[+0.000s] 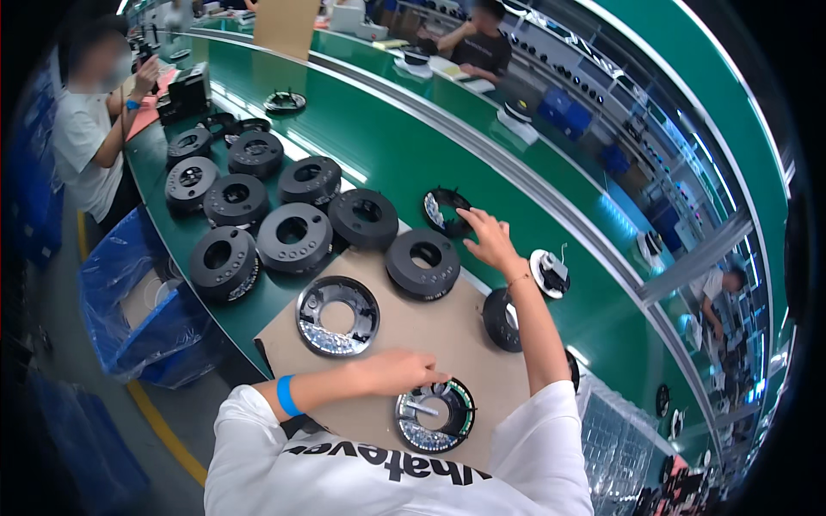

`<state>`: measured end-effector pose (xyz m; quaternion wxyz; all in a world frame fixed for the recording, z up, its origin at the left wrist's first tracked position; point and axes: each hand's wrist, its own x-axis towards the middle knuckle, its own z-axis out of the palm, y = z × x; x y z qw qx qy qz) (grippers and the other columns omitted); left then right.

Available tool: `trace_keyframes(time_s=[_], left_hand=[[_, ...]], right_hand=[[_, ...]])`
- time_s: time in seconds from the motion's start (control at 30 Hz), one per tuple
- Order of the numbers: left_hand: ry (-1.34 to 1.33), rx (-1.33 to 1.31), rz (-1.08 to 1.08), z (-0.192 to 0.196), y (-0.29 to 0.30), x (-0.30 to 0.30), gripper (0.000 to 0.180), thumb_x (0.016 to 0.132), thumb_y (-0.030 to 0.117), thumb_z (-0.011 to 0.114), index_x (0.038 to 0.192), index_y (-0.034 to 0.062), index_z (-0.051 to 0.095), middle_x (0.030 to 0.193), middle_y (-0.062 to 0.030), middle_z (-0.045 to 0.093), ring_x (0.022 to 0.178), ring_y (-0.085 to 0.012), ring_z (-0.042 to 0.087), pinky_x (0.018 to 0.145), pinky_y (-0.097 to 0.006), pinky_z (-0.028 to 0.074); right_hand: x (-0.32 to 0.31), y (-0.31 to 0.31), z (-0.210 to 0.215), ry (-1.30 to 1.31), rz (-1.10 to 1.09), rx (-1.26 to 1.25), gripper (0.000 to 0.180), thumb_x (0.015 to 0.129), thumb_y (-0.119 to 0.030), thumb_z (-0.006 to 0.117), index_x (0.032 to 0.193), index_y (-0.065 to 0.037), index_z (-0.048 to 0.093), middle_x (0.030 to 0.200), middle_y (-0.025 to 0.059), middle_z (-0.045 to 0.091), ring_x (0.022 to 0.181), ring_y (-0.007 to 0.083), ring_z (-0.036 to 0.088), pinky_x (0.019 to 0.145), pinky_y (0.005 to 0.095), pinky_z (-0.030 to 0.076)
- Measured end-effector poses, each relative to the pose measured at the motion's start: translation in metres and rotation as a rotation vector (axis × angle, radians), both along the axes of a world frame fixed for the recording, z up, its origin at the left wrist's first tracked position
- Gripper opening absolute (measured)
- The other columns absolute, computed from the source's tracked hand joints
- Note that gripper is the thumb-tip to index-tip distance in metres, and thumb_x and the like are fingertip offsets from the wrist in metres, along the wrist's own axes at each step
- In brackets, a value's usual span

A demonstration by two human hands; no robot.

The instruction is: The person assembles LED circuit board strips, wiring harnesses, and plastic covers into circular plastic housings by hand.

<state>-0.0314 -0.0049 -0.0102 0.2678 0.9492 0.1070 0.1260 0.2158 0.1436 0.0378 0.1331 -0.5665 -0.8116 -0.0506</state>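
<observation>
My left hand [397,372], with a blue band at its wrist, reaches over the cardboard. Its curled fingers are at the upper rim of a round black ring-shaped housing [471,419], which has a silvery inside and a light bar across its middle. My right hand [494,242] is stretched out to the far side, fingers apart, fingertips at the edge of a thin black ring [436,206] with small prongs. An open black round housing [373,301] with clear and silvery parts inside lies left of centre on the cardboard.
Several black ring-shaped housings [294,237] stand at the left of the green table [370,159]. Beside my right forearm are a black cylinder [499,321] and a white round part [544,268]. A blue-lined bin [120,267] stands left. A person [90,146] works at far left.
</observation>
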Motion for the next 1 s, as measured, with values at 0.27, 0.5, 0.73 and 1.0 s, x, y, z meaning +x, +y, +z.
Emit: trace_keyframes(time_s=[0.27, 0.5, 0.73, 1.0], left_hand=[[0.098, -0.072, 0.105, 0.003, -0.025, -0.007, 0.059, 0.08, -0.003, 0.047, 0.132, 0.0235, 0.046, 0.104, -0.0105, 0.053, 0.094, -0.0277, 0.058, 0.08, -0.039, 0.048], [-0.086, -0.137, 0.144, -0.019, -0.033, -0.008, 0.067, 0.073, -0.008, 0.05, 0.132, 0.0228, 0.046, 0.104, -0.0102, 0.053, 0.094, -0.0278, 0.057, 0.078, -0.039, 0.047], [-0.175, -0.179, 0.191, -0.025, -0.032, -0.013, 0.058, 0.074, -0.004, 0.052, 0.127, 0.0197, 0.053, 0.106, -0.0118, 0.056, 0.093, -0.0284, 0.057, 0.08, -0.038, 0.046], [-0.356, -0.133, 0.45, -0.019, -0.086, -0.037, 0.042, 0.086, 0.007, 0.05, 0.128, 0.0094, 0.049, 0.112, -0.0144, 0.055, 0.101, -0.0304, 0.054, 0.088, -0.038, 0.043]], right_hand=[[-0.01, 0.02, -0.04, -0.296, -0.079, -0.022, 0.061, 0.071, -0.01, 0.068, 0.124, -0.022, 0.043, 0.107, 0.0092, 0.057, 0.098, 0.0295, 0.055, 0.082, 0.0484, 0.04], [0.003, 0.001, -0.015, 0.545, 0.015, 0.048, 0.058, 0.077, 0.006, 0.054, 0.129, -0.016, 0.042, 0.072, 0.0101, 0.053, 0.065, 0.0261, 0.054, 0.063, 0.0371, 0.044], [0.021, -0.066, 0.023, 1.555, -0.142, -0.207, 0.028, 0.093, -0.005, 0.042, 0.119, -0.006, 0.054, 0.108, 0.0068, 0.052, 0.105, 0.022, 0.049, 0.091, 0.0479, 0.044], [0.119, -0.258, 0.001, 2.815, 0.632, 0.242, 0.038, 0.089, 0.002, 0.045, 0.125, 0.008, 0.037, 0.125, 0.0226, 0.04, 0.111, 0.0322, 0.041, 0.098, 0.0453, 0.039]])
